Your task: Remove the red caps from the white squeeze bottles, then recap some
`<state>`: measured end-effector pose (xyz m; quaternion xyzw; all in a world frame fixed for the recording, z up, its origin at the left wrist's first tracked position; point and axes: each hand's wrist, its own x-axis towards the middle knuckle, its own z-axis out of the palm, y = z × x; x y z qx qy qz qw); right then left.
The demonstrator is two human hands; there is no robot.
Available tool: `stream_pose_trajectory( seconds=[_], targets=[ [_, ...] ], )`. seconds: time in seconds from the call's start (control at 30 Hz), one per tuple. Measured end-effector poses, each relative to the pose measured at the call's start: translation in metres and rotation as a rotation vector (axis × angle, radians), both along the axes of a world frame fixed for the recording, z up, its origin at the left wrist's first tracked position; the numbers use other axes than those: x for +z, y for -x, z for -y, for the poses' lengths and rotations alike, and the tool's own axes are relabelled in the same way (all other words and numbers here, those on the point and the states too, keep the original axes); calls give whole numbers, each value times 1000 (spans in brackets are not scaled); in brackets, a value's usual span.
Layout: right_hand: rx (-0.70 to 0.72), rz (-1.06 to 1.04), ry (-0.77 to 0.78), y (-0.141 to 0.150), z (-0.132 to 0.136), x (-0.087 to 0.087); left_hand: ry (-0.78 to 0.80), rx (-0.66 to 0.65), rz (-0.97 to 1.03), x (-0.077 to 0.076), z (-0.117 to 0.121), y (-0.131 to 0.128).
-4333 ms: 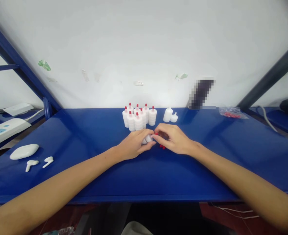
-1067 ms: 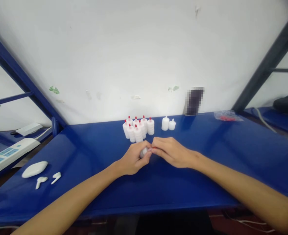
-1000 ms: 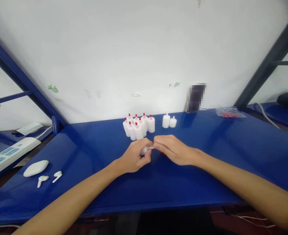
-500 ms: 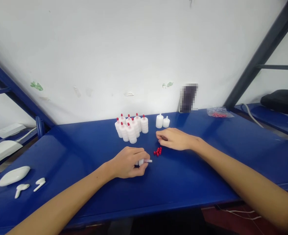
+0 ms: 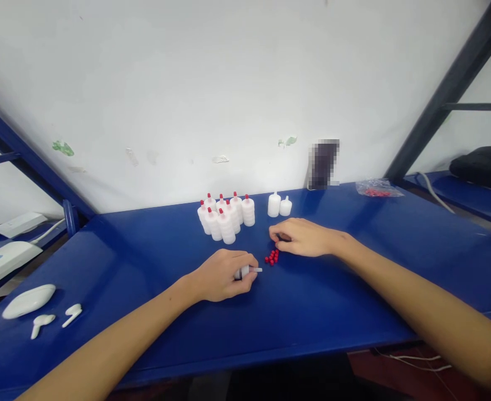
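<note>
My left hand (image 5: 226, 274) is closed around a small white squeeze bottle (image 5: 241, 273). The bottle lies tilted on its side, its thin bare nozzle pointing right past my fingers. My right hand (image 5: 302, 236) is low over the table with fingers curled and thumb and fingertips close together at a small red cap (image 5: 276, 244). Just below these fingertips lies a loose cluster of several red caps (image 5: 272, 258). Behind my left hand stands a group of white bottles (image 5: 226, 225) with red tips. Two uncapped white bottles (image 5: 274, 205) stand beyond my right hand.
A clear plastic bag (image 5: 379, 188) with red pieces lies at the back right. Against the wall leans a pixelated dark object (image 5: 323, 164). Earbuds (image 5: 72, 314) and their white case (image 5: 29, 301) are at the left, near a power strip (image 5: 5, 262). Blue metal posts flank the table.
My right fingertips have come down to the caps, and one red cap now shows at them, apart from the cluster. My left hand keeps the bottle; the view has shifted slightly.
</note>
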<state>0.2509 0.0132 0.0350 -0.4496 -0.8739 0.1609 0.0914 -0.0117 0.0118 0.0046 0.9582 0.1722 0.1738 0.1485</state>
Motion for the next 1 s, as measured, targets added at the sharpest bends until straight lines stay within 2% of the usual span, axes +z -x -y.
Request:
stream_pose_trajectory(
  seconds=[0.4, 0.6, 0.77, 0.87, 1.0],
  targets=[
    [80, -96, 16, 5, -1, -8, 46, -13, -27, 2, 0, 0],
    [70, -249, -83, 23, 10, -9, 77, 84, 48, 5, 2, 0],
    [76, -381, -202, 43, 25, -10, 178, 112, 99, 2, -2, 0],
    [-29, -488, -301, 32, 17, -11, 208, 117, 151, -1, -5, 0],
    [-443, -596, -499, -5, -13, -11, 217, 125, 126, 0, -5, 0]
  ],
)
